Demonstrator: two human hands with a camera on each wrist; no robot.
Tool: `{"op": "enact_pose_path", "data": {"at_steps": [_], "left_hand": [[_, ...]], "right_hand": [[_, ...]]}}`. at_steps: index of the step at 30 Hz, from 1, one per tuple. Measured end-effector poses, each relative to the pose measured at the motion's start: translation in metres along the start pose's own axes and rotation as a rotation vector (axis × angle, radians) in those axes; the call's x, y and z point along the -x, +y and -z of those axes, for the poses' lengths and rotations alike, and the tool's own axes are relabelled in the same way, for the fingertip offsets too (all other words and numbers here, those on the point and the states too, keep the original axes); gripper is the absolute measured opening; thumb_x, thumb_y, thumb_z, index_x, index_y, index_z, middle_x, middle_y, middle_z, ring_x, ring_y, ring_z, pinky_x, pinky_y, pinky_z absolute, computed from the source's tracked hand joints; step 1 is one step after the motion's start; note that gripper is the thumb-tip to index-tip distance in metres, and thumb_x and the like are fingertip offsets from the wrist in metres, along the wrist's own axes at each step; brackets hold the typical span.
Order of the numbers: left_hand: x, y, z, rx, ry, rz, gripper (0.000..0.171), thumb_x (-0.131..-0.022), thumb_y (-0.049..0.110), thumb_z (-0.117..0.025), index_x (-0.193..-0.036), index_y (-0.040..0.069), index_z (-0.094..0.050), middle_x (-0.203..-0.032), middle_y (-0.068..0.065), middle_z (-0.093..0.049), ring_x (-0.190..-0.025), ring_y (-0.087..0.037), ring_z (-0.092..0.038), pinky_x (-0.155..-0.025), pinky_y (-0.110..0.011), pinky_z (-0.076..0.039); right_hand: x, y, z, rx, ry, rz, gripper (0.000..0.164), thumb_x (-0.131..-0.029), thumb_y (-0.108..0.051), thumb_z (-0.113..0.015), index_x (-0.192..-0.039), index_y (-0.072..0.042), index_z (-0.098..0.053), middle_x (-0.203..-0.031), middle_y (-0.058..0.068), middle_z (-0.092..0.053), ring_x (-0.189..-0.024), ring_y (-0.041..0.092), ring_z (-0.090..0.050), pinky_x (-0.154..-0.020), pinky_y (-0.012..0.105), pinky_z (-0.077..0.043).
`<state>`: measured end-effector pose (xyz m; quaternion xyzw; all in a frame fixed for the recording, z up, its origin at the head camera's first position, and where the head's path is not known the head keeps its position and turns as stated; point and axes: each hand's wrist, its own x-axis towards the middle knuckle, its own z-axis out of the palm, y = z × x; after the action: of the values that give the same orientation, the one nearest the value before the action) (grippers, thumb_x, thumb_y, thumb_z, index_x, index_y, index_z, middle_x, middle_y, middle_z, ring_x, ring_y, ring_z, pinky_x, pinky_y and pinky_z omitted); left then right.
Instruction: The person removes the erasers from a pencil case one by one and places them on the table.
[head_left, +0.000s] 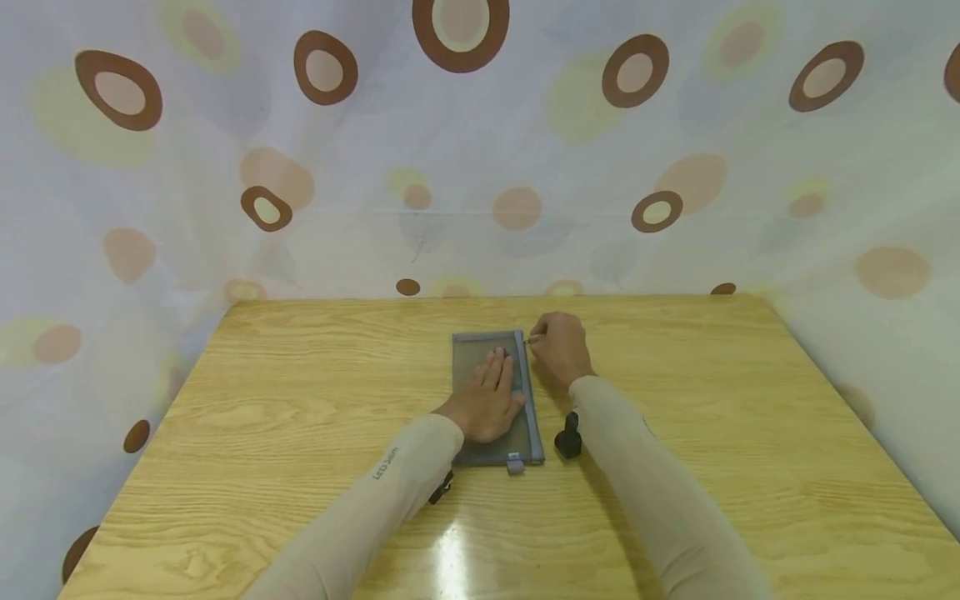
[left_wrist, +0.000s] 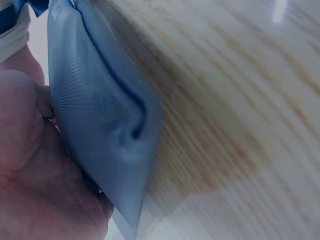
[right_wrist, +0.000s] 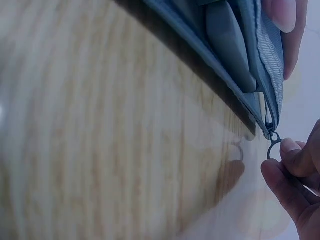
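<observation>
A grey-blue mesh zip pouch (head_left: pixel 467 358) lies on the table, its zip edge on the right and a small fabric tab (head_left: pixel 515 467) at the near end. Spread flat over the pouch, my left hand (head_left: pixel 486 404) presses it down with straight fingers. Beyond the pouch's far right corner, my right hand (head_left: pixel 562 350) pinches the zip's ring pull (right_wrist: pixel 270 150) between thumb and finger. In the right wrist view the zip edge gapes, and a smooth grey-blue object (right_wrist: pixel 227 45) shows inside; its kind is unclear.
The pouch sits on a wood-grain table (head_left: pixel 315 375). A pale curtain (head_left: pixel 360 150) with brown and yellow circles stands behind and along both sides. Dark wrist devices (head_left: pixel 568 437) are worn near the sleeve cuffs.
</observation>
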<state>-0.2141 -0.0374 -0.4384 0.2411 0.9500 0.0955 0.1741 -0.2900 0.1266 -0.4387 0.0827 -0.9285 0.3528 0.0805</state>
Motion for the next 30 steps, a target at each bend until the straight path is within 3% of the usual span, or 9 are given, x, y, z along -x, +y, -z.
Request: {"op": "enact_pose_path", "data": {"at_steps": [6,18,30], "left_hand": [[0.000,-0.002,0.000,-0.020,0.016,-0.007,0.068,-0.111,0.040,-0.019,-0.160,-0.003,0.003,-0.166,-0.021,0.012,-0.153,-0.031,0.012,-0.125,-0.039,0.000],[0.013,0.007,0.010,0.008,0.033,-0.008,0.065,-0.112,0.036,-0.023,-0.160,-0.004,-0.004,-0.167,-0.022,0.004,-0.154,-0.031,0.005,-0.125,-0.038,-0.004],[0.010,0.005,0.007,0.012,0.024,0.004,0.066,-0.112,0.037,-0.023,-0.161,-0.003,-0.003,-0.168,-0.020,0.006,-0.154,-0.030,0.008,-0.125,-0.037,-0.002]], "right_hand": [[-0.005,-0.002,-0.001,-0.006,0.007,0.006,0.014,-0.090,0.005,-0.060,-0.090,0.005,-0.074,-0.090,0.019,-0.073,-0.082,0.034,-0.071,-0.074,0.046,-0.060],[-0.010,0.001,-0.004,-0.003,0.014,-0.045,0.013,-0.092,0.002,-0.061,-0.091,0.004,-0.074,-0.092,0.020,-0.073,-0.083,0.035,-0.071,-0.075,0.047,-0.060],[-0.011,0.002,-0.010,-0.029,0.051,-0.077,0.012,-0.091,0.004,-0.062,-0.091,0.004,-0.074,-0.095,0.020,-0.072,-0.086,0.036,-0.070,-0.076,0.048,-0.060]]}}
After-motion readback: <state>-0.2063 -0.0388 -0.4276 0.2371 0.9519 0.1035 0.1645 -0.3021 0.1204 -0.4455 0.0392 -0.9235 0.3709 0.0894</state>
